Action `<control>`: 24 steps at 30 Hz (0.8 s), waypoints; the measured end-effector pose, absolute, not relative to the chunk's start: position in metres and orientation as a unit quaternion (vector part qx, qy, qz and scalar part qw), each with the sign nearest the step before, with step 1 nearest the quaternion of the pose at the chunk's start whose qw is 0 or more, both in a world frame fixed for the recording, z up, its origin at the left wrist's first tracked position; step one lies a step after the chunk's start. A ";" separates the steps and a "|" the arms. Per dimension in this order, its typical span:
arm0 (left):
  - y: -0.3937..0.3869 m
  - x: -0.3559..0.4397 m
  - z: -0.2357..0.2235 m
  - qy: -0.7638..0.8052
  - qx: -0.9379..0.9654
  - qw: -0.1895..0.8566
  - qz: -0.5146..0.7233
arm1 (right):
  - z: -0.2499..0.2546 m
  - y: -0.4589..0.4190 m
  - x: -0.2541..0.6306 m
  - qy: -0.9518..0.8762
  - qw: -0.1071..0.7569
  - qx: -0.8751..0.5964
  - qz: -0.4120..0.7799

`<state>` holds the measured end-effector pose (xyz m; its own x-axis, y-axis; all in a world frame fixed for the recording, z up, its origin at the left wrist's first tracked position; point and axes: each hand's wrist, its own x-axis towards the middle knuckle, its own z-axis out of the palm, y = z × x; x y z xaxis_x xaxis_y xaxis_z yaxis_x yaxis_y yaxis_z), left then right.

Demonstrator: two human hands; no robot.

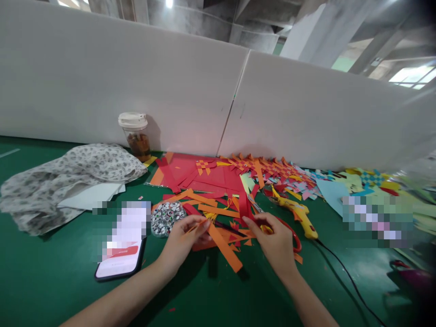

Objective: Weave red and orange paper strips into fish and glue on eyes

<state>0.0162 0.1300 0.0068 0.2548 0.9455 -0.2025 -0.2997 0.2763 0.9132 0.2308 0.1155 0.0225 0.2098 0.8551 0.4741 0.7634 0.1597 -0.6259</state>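
Observation:
My left hand [190, 234] is closed in a pinch on an orange paper strip [225, 250], which slants down to the right over the green tabletop. The thumb and fingers of my right hand [274, 240] are closed on the lower end of a red paper strip [244, 206] that stands up from them. Between and behind my hands lie loose orange strips [218, 210], small paper scraps and a yellow tassel. Orange-handled scissors [297, 240] lie partly hidden behind my right hand. A bag of googly eyes [166, 218] sits beside my left hand.
A yellow glue gun [299, 212] with a black cord lies at right. Left are a phone [124, 240], patterned cloth [68, 177] and a lidded cup [136, 136]. Woven paper fish [272, 167] and coloured paper line the white partition [170, 91].

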 end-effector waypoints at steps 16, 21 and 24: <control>0.125 0.015 -0.002 0.382 0.546 0.649 0.368 | 0.022 0.097 0.214 -0.827 0.288 -0.434 -0.213; 0.126 0.015 0.004 0.403 0.518 0.652 0.381 | 0.016 0.104 0.225 -0.737 0.367 -0.555 -0.116; 0.125 0.015 0.007 0.416 0.504 0.649 0.388 | 0.013 0.108 0.233 -0.674 0.400 -0.616 -0.076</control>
